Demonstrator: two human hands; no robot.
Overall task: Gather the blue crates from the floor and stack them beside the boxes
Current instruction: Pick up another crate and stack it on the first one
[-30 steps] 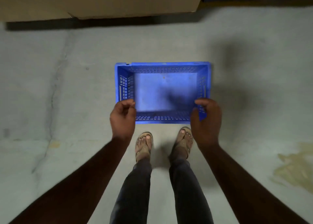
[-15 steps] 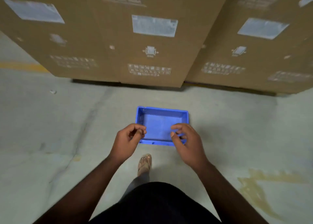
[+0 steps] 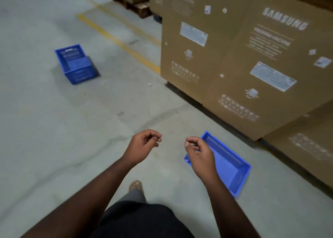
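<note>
One blue crate (image 3: 230, 163) rests on the floor at the lower right, close beside the tall cardboard boxes (image 3: 234, 57). My right hand (image 3: 200, 154) hovers above its near-left corner, fingers loosely curled, holding nothing. My left hand (image 3: 142, 145) floats to the left of it over bare floor, also loosely curled and empty. A second blue crate (image 3: 75, 64) sits on the floor far off at the upper left, apart from both hands.
The concrete floor (image 3: 54, 129) stretches wide to the left. A yellow floor line (image 3: 117, 41) runs diagonally toward the boxes. A wooden pallet (image 3: 137, 7) with more boxes stands at the top. My sandalled foot (image 3: 136, 186) is below the hands.
Both hands let go of the crate, which now stays on the floor by the boxes. I have risen and turned left, bringing the second crate into view.
</note>
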